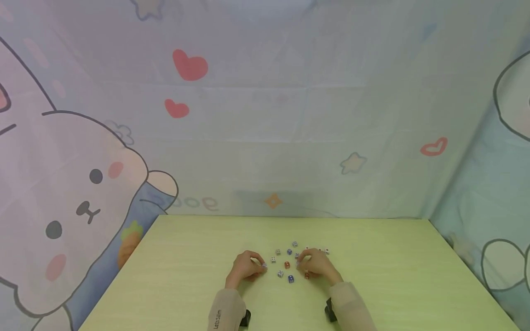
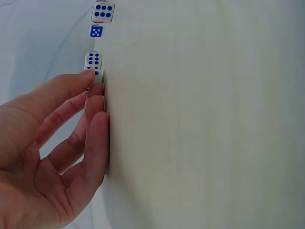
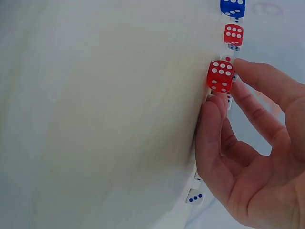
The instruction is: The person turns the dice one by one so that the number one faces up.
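Note:
My left hand point(image 1: 247, 266) pinches a white die point(image 1: 264, 265) with blue pips between thumb and fingertips, low over the table. In the left wrist view another white die point(image 2: 94, 58) shows just beyond the fingertips. Across from it, my right hand point(image 1: 316, 263) has thumb and fingertips on a small white die point(image 1: 298, 265), partly covered by the fingers. A red die point(image 3: 220, 75) with white pips lies close by those fingers, standing in front of them in the right wrist view. Between the hands are a red die point(image 1: 287, 265), a blue die point(image 1: 291, 279) and a white die point(image 1: 280, 274).
Several more dice lie on the pale yellow-green table point(image 1: 186, 257), among them a blue one point(image 1: 289, 252) and a white one point(image 1: 295, 244) farther back. Beyond the right hand sits a white die point(image 1: 327, 251). A printed curtain point(image 1: 265, 115) hangs behind the table.

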Demonstrator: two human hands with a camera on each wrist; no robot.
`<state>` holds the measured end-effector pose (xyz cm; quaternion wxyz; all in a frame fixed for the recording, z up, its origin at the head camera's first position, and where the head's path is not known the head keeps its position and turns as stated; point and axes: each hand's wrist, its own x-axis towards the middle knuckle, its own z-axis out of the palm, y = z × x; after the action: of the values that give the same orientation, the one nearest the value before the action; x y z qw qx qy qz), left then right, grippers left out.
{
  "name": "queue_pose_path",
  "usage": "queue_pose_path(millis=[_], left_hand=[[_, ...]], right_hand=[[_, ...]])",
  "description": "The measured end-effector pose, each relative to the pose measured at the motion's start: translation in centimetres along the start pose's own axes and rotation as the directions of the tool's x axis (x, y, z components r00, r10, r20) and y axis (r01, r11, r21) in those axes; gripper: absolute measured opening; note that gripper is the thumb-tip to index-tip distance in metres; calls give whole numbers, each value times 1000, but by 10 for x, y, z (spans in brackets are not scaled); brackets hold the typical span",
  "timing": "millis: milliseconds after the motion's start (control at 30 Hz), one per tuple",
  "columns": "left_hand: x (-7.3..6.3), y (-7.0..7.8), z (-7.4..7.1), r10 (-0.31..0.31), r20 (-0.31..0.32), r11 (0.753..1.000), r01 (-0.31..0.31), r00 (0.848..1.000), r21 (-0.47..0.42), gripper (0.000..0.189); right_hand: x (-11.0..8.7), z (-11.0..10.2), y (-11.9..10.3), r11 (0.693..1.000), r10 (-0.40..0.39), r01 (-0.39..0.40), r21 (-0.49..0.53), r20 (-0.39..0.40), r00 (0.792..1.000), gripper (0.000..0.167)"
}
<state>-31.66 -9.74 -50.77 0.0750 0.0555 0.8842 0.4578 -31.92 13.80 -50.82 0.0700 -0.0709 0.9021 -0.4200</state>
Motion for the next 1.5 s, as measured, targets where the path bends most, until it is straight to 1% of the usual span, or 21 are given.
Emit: queue_pose_path(millis=[133,267,367,500,533,600,667,700,800,900,933,1033,1100,1233,1333,1500], left_hand=[[-1,2,-1,-1,1,1000,1,1000,2,13],[-2,2,-1,3,4,1000,-3,1000,0,14],[-1,1,0,6,4,1000,-6,1000,-2,14],[-1,0,1,5,3,1000,-5,1000,-1,13],[-1,0,0,5,3,1000,-5,1000,-2,13],[-1,0,1,5,3,1000,-5,1000,-2,13],[-1,-1,1,6,3,1000,-6,1000,1,13],[-1,-1,1,4,4,1000,-4,1000,-1,13],[-1,-1,1,3,4,1000,-3,1000,-1,13],[0,0,0,6,3,1000,-6,1000,-3,13],[0,0,0,6,2,1000,-6,1000,-1,13],[0,0,0,5,1,1000,-5,1000,4,13],[0,0,0,5,1,1000,-5,1000,9,13],[0,0,1,3,2,1000,-4,1000,13,12],[0,0,1,-1,3,1000,1,1000,12,12],[0,-1,1,1,5,1000,-1,1000,7,12]], right_hand=[[0,1,-1,1000,-14,14,-22,0,1000,11],[0,2,-2,994,-47,44,-102,-20,999,15],[-2,3,-5,984,-66,61,-168,-26,997,18],[-3,4,-9,979,-48,43,-200,-23,999,17],[-3,4,-10,980,-40,35,-197,-23,999,16],[-2,4,-8,981,-50,45,-191,-22,999,15],[0,4,-5,985,-56,53,-162,-17,998,13],[0,4,-1,984,-90,87,-156,-16,996,12],[2,2,3,989,-108,106,-100,-10,994,10],[3,1,6,995,-93,93,-34,3,996,10],[3,0,4,998,-58,58,-6,10,998,11],[2,-1,5,999,-26,25,24,19,999,13],[1,-2,5,1000,-6,5,29,22,1000,15],[0,-2,7,999,5,-6,39,19,1000,17],[0,-3,7,999,-8,7,43,24,1000,17],[-2,-6,6,999,-24,21,44,53,998,18]])
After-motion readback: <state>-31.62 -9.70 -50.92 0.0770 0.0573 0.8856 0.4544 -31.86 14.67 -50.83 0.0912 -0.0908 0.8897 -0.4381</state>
